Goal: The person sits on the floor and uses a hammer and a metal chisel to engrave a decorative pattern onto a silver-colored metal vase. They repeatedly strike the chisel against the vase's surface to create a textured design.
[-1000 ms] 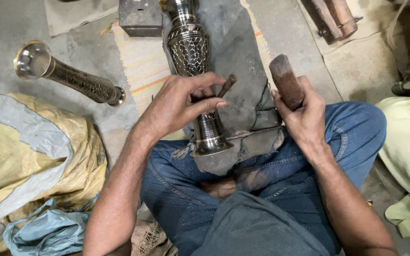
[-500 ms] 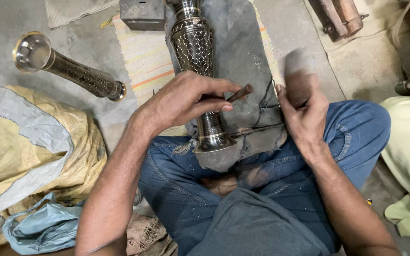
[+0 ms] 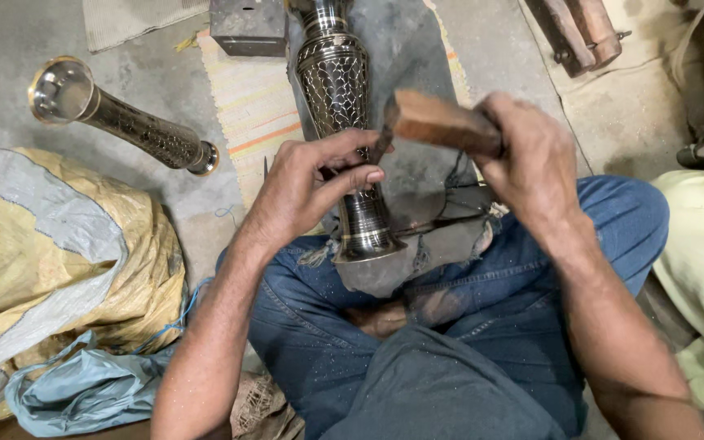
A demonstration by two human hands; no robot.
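Brass gleams on a second vase [image 3: 116, 118] lying on the floor far left, above a yellow sack [image 3: 59, 261]. My left hand [image 3: 307, 191] pinches a small punch [image 3: 380, 147] against the engraved metal vase [image 3: 344, 122], which lies lengthwise over grey cloth [image 3: 417, 204] on my lap. My right hand [image 3: 531, 159] is closed around a wooden mallet [image 3: 437, 122], its head touching the punch.

Dim, even light; glare on metal vase [image 3: 337, 90]; right hand [image 3: 527, 155] slightly motion-blurred.
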